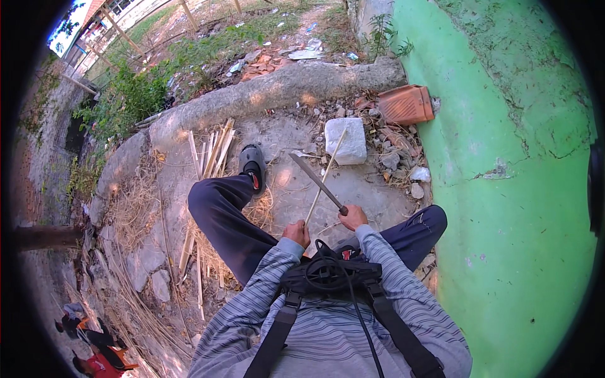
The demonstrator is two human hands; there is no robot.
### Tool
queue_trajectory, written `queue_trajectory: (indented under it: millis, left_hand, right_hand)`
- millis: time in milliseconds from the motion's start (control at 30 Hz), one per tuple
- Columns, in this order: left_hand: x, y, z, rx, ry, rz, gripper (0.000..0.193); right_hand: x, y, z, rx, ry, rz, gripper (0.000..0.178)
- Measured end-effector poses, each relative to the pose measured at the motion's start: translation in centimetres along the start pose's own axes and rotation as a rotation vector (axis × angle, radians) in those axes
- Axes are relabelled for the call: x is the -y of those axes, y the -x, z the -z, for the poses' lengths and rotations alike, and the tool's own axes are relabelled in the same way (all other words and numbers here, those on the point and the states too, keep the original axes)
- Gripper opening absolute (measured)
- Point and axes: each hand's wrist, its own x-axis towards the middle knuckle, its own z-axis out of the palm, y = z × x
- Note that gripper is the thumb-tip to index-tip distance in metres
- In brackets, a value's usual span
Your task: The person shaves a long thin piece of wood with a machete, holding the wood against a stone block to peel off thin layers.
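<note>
My left hand (pixel 297 234) is closed round the near end of a thin pale bamboo strip (pixel 323 178). The strip slants up and away, and its far end lies over a white block (pixel 346 140) on the ground. My right hand (pixel 354 217) grips the dark handle of a long-bladed knife (pixel 317 178). Its blade points up and to the left and crosses the strip in this view; whether the two touch I cannot tell.
Split bamboo pieces (pixel 217 151) lie beyond my left knee, with shavings (pixel 259 211) around my foot. At right stands a green wall (pixel 504 239), an orange hollow brick (pixel 406 105) and rubble beside it. A low concrete kerb (pixel 271 91) curves across the far side. Two people sit far left.
</note>
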Motion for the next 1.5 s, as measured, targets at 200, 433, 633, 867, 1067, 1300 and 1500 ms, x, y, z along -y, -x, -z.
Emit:
queue_trajectory:
  millis: [200,433,633,867,1067,1300,1500]
  left_hand:
    - [2.4,-0.4,-1.2,-0.054,0.133,-0.021,0.017]
    - [3.1,-1.3,-2.2,-0.019,0.131,0.029,0.016]
    - [3.5,-1.1,-2.4,0.050,0.251,0.016,0.018]
    - [4.6,-1.8,-3.4,0.010,0.227,0.090,0.023]
    - [3.7,-1.3,-2.3,0.049,0.271,0.117,0.023]
    - [2.8,-1.3,-1.4,0.002,0.132,0.073,0.021]
    - [3.6,-1.0,-1.9,0.001,0.242,0.113,0.021]
  right_hand:
    - [-0.1,-0.8,-0.2,0.130,0.007,0.214,0.027]
    - [-0.8,-0.3,-2.3,0.091,0.084,0.174,0.022]
    - [-0.3,2.1,-3.2,0.051,0.044,0.210,0.022]
    - [0.6,-0.5,-2.0,0.026,0.115,0.151,0.023]
    - [-0.3,0.5,-2.2,0.026,0.094,0.200,0.023]
    - [-0.2,0.6,-2.5,0.026,0.126,0.189,0.022]
    - [0.6,2.1,-2.3,0.037,0.150,0.218,0.021]
